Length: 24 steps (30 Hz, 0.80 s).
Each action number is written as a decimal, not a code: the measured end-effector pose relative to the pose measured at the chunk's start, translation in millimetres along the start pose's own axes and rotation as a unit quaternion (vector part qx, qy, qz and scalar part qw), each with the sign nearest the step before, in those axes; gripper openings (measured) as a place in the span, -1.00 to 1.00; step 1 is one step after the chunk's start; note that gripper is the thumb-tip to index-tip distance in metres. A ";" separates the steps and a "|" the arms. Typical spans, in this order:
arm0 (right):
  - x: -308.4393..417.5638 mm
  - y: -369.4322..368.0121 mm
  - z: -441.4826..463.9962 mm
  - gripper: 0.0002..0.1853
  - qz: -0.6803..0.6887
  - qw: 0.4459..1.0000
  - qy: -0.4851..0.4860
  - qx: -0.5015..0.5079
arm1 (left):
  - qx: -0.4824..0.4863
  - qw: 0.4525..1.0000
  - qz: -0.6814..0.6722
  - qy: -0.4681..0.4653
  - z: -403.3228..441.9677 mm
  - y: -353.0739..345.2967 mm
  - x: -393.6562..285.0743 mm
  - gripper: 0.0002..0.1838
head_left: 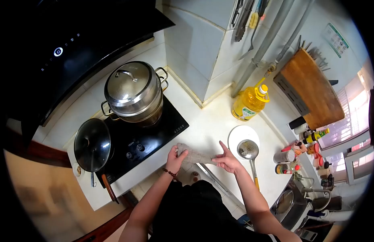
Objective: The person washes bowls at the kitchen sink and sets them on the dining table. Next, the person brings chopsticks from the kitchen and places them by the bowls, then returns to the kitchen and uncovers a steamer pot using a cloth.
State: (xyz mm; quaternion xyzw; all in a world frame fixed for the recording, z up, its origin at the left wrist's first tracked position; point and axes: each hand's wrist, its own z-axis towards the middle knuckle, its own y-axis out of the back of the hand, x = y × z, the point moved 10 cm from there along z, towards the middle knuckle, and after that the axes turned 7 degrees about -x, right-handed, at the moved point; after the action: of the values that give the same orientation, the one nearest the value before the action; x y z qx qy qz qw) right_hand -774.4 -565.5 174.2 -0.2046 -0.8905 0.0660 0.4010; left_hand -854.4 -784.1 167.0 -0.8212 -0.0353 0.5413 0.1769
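A grey checked cloth (195, 155) is stretched between my two hands, above the front edge of the white counter (203, 129). My left hand (176, 159) grips its left end, thumb on top. At the cloth's narrow right end, my right hand (228, 159) pinches it, with the index finger pointing up and away. Right of my right hand, a metal skimmer (248, 149) rests on a white plate (236, 139), its handle reaching toward the counter's front. A large lidded steel steamer pot (134, 90) stands on the black cooktop (170, 123) to the left.
A lidded wok (92, 145) with a wooden handle sits on the cooktop's left side. An oil jug (248, 104) stands near the back wall. To the right are a knife block (311, 88), several seasoning jars (284, 156) and a sink (284, 201). An open drawer edge (219, 181) shows below my hands.
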 end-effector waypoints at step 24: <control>108.8 -216.7 9.1 -0.82 -0.216 0.910 0.342 0.089 | 0.004 0.996 -0.062 -0.062 -25.0 4.8 -115.4 -0.55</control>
State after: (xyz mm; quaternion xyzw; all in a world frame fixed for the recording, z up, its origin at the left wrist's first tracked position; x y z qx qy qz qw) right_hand -913.3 -716.4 303.9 0.0188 -0.7116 -0.0173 0.7021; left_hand -880.0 -823.7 275.4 -0.7818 -0.0951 0.5792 0.2105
